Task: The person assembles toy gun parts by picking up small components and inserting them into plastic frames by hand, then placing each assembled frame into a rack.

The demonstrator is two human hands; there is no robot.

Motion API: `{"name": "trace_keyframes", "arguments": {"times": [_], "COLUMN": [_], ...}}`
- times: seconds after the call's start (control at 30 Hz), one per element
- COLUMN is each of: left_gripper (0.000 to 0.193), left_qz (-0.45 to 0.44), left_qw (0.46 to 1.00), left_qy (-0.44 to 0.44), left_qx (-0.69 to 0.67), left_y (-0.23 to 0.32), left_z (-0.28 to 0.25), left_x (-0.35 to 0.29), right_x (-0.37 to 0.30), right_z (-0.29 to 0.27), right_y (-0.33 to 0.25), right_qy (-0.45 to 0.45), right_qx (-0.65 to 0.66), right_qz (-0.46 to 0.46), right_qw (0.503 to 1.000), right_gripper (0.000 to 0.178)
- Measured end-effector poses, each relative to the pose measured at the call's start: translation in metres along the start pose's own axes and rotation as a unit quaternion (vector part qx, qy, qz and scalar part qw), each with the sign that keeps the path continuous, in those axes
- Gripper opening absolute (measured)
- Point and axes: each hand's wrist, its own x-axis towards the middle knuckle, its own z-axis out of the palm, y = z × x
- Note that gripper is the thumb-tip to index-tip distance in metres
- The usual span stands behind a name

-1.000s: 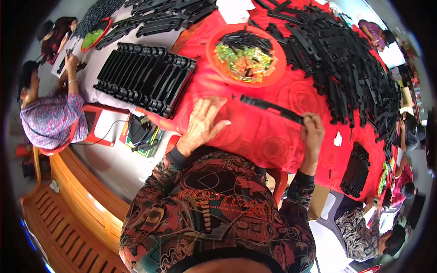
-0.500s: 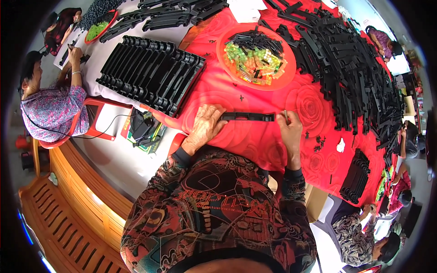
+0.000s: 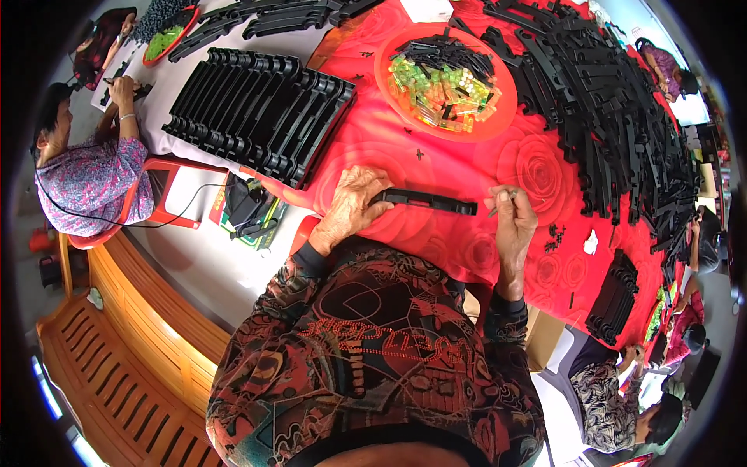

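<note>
A long, narrow black plastic bar [image 3: 436, 202] lies low over the red flowered cloth in front of me. My left hand [image 3: 354, 206] is closed on its left end, thumb along the near side. Just off the bar's right end is my right hand [image 3: 515, 222], thumb and forefinger pinched together. Something small and thin seems to stick out of that pinch, too small to name. Beyond the bar stands a red bowl [image 3: 437, 135] holding small green, yellow and orange clear pieces [image 3: 447, 97] with small black strips [image 3: 451, 58].
Similar black bars lie in a neat row [image 3: 249, 117] at left and a large heap [image 3: 607, 117] at right. A smaller stack [image 3: 615, 300] is at the near right. Tiny black parts [image 3: 555, 237] dot the cloth. A person [image 3: 93, 179] sits left by a wooden bench [image 3: 148, 335].
My right hand has drawn away from the bar's right end, to the right and slightly nearer. The bar now tilts, its right end lower in view; my left hand still holds it.
</note>
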Motion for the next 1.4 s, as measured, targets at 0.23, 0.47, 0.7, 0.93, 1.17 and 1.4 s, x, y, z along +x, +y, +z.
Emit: {"name": "trace_keyframes", "arguments": {"times": [0.23,0.47,0.7,0.93,1.17,1.4], "left_gripper": [0.032,0.031,0.034,0.034,0.035,0.037], "left_qz": [-0.022,-0.01,-0.019,-0.017,-0.012,-0.014], "left_qw": [1.0,1.0,1.0,1.0,1.0,0.999], "left_qy": [-0.009,0.005,-0.008,0.0,-0.009,-0.006], "left_qx": [-0.011,-0.006,0.0,0.007,0.003,0.036], "left_y": [0.009,0.005,0.004,0.002,0.0,-0.002], "left_z": [-0.002,-0.002,0.0,0.001,0.003,0.008], "left_x": [0.004,0.005,0.001,-0.003,-0.002,-0.008], "right_x": [0.006,0.019,0.029,0.095,0.166,0.176], "right_z": [-0.01,-0.078,-0.054,0.028,0.088,0.085], "right_y": [-0.011,0.037,0.015,-0.024,-0.006,0.003], "right_qy": [0.06,0.256,0.216,0.015,-0.182,-0.316], "right_qx": [-0.015,-0.127,-0.096,-0.222,-0.425,-0.493], "right_qz": [0.038,-0.078,-0.036,-0.152,-0.153,-0.094], "right_qw": [0.997,0.955,0.971,0.963,0.874,0.805], "right_gripper": [0.014,0.008,0.003,0.008,0.013,0.017]}}
